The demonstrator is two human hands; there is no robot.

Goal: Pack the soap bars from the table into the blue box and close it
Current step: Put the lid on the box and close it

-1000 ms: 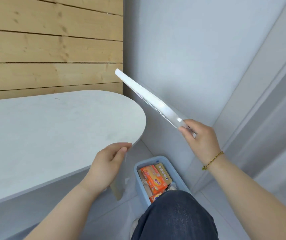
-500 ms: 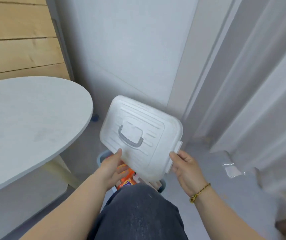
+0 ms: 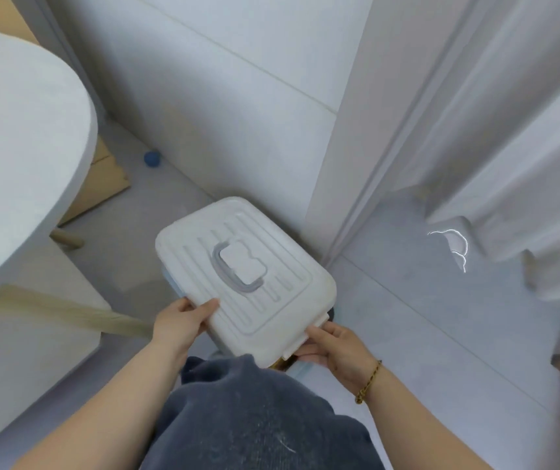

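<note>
The round white table [image 3: 24, 137] is sitting to my left. I am holding the white lid [image 3: 244, 283] flat over the blue box [image 3: 300, 368], which is almost entirely hidden beneath it on the floor. My left hand [image 3: 178, 325] is pinching its near-left edge; my right hand [image 3: 334, 347] is gripping the side latch [image 3: 305, 337].

The white lid [image 3: 244, 279] covers nearly all of the blue box [image 3: 173, 287], leaving only slivers of blue at its left and near right edges; whatever lies inside is hidden, and whether the lid is seated cannot be told. The right hand [image 3: 336, 347] has its fingertips tucked under the lid's near right corner. The table [image 3: 17, 137] is cut off by the left edge. A dark-clad knee [image 3: 248, 418] blocks the box's near end.
</note>
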